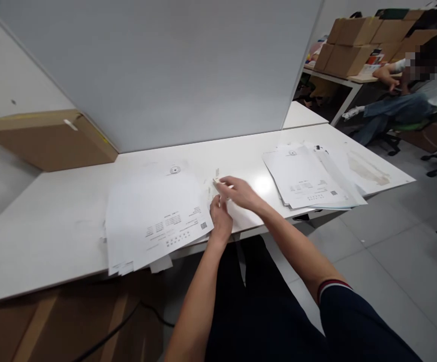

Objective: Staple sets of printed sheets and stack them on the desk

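Both hands come together over the table between two stacks of printed sheets. My right hand (pixel 239 192), slightly blurred, is closed, its fingertips on a small pale yellowish piece (pixel 216 180) whose kind I cannot make out. Just below it, near the table's front edge, my left hand (pixel 222 216) has its fingers curled in. Whatever it may hold is hidden. Beside the left hand lies the left stack of printed sheets (pixel 146 206), with a round seal and a QR code. The right stack of printed sheets (pixel 297 176) lies further off, right of the right hand.
A grey-white panel (pixel 188 70) stands along the back of the white table (pixel 64 221). At the back left leans a cardboard box (pixel 48 141). A seated person (pixel 422 85) and stacked cartons (pixel 348 48) are at the far right. Several sheets overhang the front edge.
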